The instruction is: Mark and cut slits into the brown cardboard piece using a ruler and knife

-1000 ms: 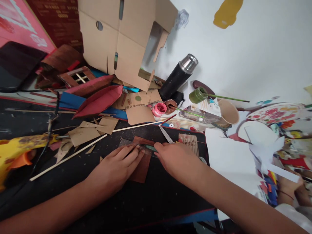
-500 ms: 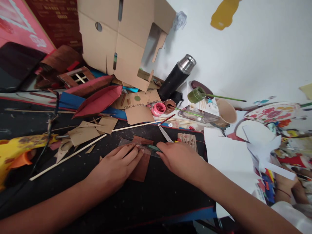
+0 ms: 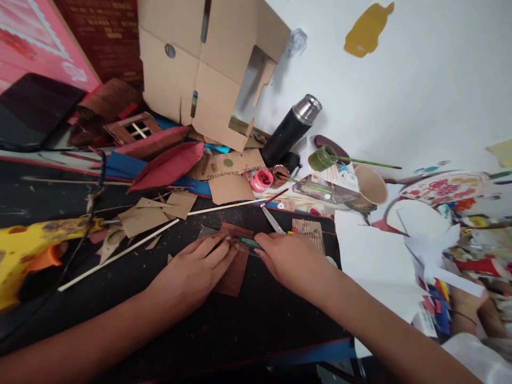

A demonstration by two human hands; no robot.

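My left hand [image 3: 200, 266] lies with its fingers stretched out over a clear plastic strip, perhaps a ruler [image 3: 208, 231], pressing it onto a brown-painted cardboard piece [image 3: 231, 274]. Beneath the strip, the cardboard rests on the black tabletop. Closed fingers of my right hand [image 3: 286, 258] grip a slim green craft knife [image 3: 250, 242], angled toward the left fingertips. Its tip is at the strip's edge and too small to make out. Scissors [image 3: 273, 220] lie just beyond the right hand, beside a corrugated cardboard piece [image 3: 310, 232].
At left are a yellow glue gun [image 3: 36, 248], cardboard scraps [image 3: 144, 217] and a long wooden stick [image 3: 120, 255]. Behind stand paint jars [image 3: 262, 180], a black thermos [image 3: 286, 130] and a large cardboard sheet [image 3: 172, 74]. White paper [image 3: 380, 266] lies right; another person's arm [image 3: 464, 309] shows beyond.
My right hand with the craft knife has shifted slightly left, closer to the left fingertips. The left hand keeps pressing the strip. The whole view has swung a little.
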